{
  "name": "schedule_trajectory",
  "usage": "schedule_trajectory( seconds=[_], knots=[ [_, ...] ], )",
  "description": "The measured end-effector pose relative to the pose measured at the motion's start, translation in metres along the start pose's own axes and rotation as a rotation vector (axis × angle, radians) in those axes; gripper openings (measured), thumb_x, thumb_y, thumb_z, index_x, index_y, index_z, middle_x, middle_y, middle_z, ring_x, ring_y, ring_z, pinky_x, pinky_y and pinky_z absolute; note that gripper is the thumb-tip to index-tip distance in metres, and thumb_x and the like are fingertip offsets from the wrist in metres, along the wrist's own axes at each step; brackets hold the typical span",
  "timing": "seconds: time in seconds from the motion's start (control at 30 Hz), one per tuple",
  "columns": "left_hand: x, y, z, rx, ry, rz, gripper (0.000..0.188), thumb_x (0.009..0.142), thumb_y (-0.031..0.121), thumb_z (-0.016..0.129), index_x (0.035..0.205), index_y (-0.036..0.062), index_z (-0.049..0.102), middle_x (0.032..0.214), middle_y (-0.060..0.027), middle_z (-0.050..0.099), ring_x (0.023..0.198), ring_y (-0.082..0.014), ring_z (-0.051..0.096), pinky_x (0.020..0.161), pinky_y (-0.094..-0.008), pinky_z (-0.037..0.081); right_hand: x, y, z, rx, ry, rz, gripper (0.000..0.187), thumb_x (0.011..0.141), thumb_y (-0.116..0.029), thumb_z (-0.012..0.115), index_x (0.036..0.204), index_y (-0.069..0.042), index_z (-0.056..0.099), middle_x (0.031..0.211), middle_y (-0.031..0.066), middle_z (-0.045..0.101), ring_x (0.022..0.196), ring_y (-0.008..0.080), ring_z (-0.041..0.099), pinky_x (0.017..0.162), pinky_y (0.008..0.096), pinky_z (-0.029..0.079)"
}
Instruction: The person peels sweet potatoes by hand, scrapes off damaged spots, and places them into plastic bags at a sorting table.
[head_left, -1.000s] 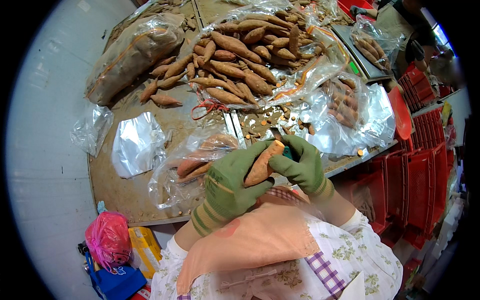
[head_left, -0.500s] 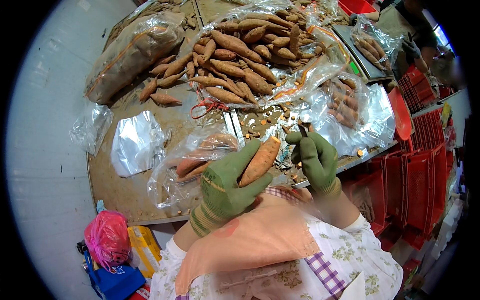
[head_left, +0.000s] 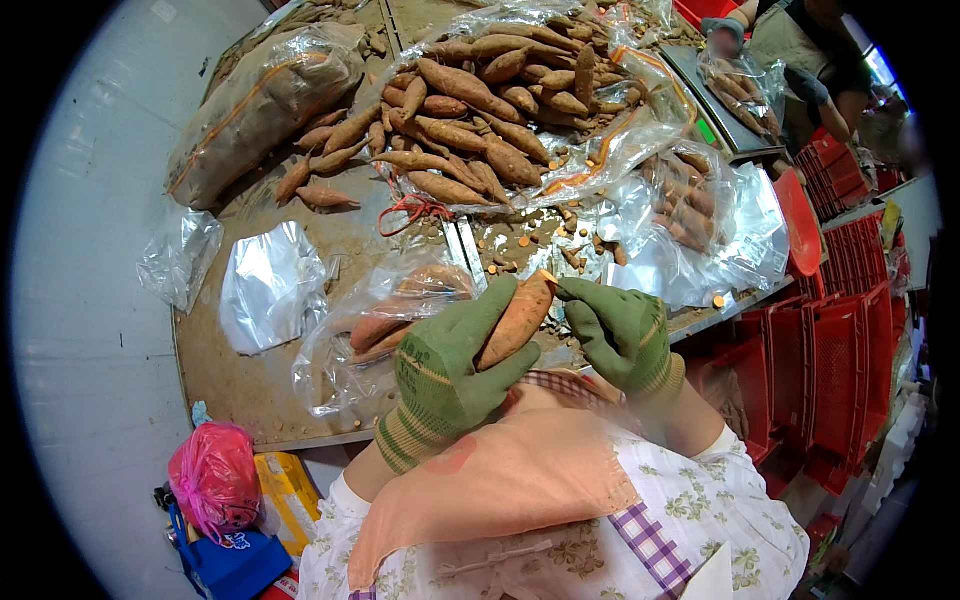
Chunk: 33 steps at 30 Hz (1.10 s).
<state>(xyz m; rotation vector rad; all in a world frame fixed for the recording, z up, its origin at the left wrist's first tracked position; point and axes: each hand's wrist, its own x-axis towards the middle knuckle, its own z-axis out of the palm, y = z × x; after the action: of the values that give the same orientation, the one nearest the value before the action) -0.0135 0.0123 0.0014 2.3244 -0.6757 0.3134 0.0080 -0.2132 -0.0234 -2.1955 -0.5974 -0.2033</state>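
Observation:
My left hand (head_left: 450, 370), in a green knit glove, is shut around the lower half of an orange-brown sweet potato (head_left: 515, 318) held tilted above the table's near edge. My right hand (head_left: 622, 335), also in a green glove, is curled beside it with its fingertips pinching the potato's pale cut tip. Whether it also holds a small tool is hidden by the fingers. Just left of my hands lies an open clear bag (head_left: 385, 335) with a few sweet potatoes in it.
A pile of sweet potatoes (head_left: 480, 120) lies on clear plastic at the back, beside a full bag (head_left: 265, 100). An empty bag (head_left: 265, 285) and cut ends (head_left: 540, 245) lie on the table. Another person's hands (head_left: 730, 35) work at a scale. Red crates (head_left: 840, 350) stand right.
My right hand had lifted off to the right of the potato and has come back to its tip. My left hand keeps the potato, tilted slightly more upright.

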Motion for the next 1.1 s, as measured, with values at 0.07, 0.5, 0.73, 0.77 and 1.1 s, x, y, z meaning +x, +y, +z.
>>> schedule_trajectory(
  seconds=[0.07, 0.5, 0.73, 0.77, 1.1],
  knots=[
    [0.000, -0.001, 0.000, 0.015, 0.004, 0.018, 0.067, 0.073, 0.015, 0.085, 0.132, -0.0057, 0.061, 0.108, -0.0186, 0.073, 0.092, -0.0292, 0.072, 0.082, -0.0373, 0.055, 0.000, 0.000, -0.001, 0.010, -0.009, -0.021, 0.026, 0.092, -0.011, 0.061, 0.118, -0.008, 0.065, 0.078, 0.0104, 0.068, 0.067, 0.0324, 0.067, 0.059, 0.0424, 0.051],
    [-0.004, -0.005, 0.000, -0.038, -0.027, -0.159, 0.066, 0.073, 0.017, 0.085, 0.131, -0.0053, 0.062, 0.103, -0.0190, 0.071, 0.090, -0.0330, 0.071, 0.080, -0.0403, 0.055, 0.001, -0.005, -0.012, -0.011, -0.255, -0.120, 0.044, 0.078, -0.007, 0.065, 0.122, -0.010, 0.065, 0.080, 0.0070, 0.069, 0.067, 0.0296, 0.067, 0.057, 0.0398, 0.051],
    [-0.001, -0.003, 0.000, 0.029, 0.010, -0.011, 0.065, 0.073, 0.016, 0.085, 0.130, -0.0066, 0.062, 0.105, -0.0193, 0.072, 0.090, -0.0333, 0.071, 0.081, -0.0402, 0.055, -0.002, 0.005, -0.003, -0.031, -0.018, -0.074, 0.043, 0.079, -0.008, 0.066, 0.122, -0.009, 0.065, 0.079, 0.0077, 0.069, 0.065, 0.0301, 0.066, 0.057, 0.0408, 0.051],
    [-0.002, -0.005, 0.001, 0.014, 0.004, -0.042, 0.065, 0.073, 0.016, 0.085, 0.130, -0.0067, 0.062, 0.105, -0.0193, 0.072, 0.090, -0.0333, 0.071, 0.081, -0.0402, 0.055, -0.002, 0.005, -0.002, -0.032, -0.009, -0.072, 0.042, 0.079, -0.008, 0.066, 0.121, -0.009, 0.065, 0.079, 0.0079, 0.069, 0.065, 0.0302, 0.066, 0.057, 0.0411, 0.051],
    [-0.003, -0.006, 0.003, 0.023, 0.034, -0.046, 0.066, 0.073, 0.018, 0.085, 0.130, -0.0073, 0.062, 0.104, -0.0196, 0.072, 0.089, -0.0338, 0.071, 0.080, -0.0402, 0.055, 0.001, -0.002, -0.009, -0.055, -0.282, -0.048, 0.047, 0.075, -0.009, 0.069, 0.121, -0.010, 0.064, 0.084, 0.0055, 0.068, 0.066, 0.0284, 0.066, 0.057, 0.0399, 0.050]
  ],
)
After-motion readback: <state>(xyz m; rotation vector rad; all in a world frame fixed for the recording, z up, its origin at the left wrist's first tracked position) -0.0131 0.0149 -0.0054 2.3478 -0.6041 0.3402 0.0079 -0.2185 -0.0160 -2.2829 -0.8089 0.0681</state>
